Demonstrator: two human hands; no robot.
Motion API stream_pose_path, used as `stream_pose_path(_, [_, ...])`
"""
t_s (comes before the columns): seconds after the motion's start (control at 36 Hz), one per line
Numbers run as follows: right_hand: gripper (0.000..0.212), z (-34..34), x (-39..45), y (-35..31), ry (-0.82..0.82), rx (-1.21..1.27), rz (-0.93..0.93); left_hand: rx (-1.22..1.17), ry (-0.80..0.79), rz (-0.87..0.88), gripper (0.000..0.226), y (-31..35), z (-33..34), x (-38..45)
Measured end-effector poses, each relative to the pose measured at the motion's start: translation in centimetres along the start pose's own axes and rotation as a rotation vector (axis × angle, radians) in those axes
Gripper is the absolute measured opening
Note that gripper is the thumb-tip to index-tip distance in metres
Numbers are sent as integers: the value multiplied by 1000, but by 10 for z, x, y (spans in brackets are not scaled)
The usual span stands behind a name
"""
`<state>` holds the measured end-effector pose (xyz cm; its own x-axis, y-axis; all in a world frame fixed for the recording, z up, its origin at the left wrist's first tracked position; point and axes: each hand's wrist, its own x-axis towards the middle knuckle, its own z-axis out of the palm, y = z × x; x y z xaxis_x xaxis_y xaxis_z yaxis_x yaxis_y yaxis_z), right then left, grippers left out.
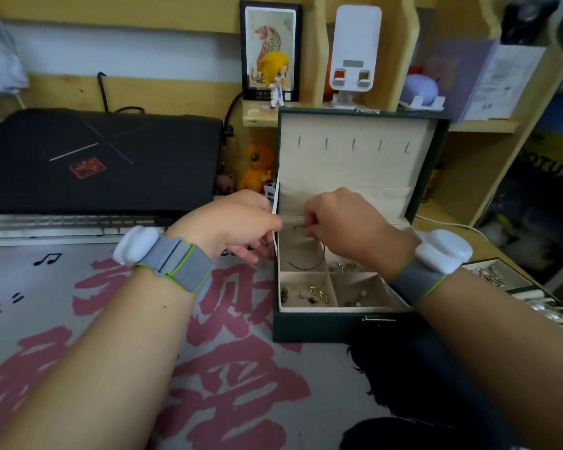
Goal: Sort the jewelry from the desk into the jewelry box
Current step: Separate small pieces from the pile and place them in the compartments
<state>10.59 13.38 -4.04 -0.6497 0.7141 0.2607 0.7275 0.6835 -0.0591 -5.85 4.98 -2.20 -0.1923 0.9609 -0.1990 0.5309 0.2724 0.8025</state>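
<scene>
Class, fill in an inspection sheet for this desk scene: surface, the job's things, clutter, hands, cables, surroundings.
Surface: grey desk mat with red lettering.
Job's things: dark green jewelry box, lid up; thin gold bangle in a rear compartment, small earrings in the front compartments; more jewelry in a tray at right.
Clutter: closed black laptop, orange toy figure.
Hands: left hand at the box's left edge; right hand pinches a small piece over the box.
Cables: black cable behind the laptop.
Surroundings: wooden shelves, framed tiger picture.

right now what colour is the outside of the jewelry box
Dark green outside, with a cream lining; the head view shows the jewelry box clearly.
</scene>
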Motion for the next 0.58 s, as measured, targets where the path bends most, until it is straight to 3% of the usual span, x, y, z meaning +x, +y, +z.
stream_pose_path(0.25, [6, 13, 0, -7, -41, -122, -85, 37, -18, -18, 6, 1, 2, -3])
stream_pose_path(0.5, [30, 0, 2, 8, -173, 79, -18, 31, -38, -31, 15, 3, 2, -4])
stream_pose_path(0.58, [37, -6, 1, 4, -302, 93, -66, 37, -34, -31, 14, 3, 3, -4])
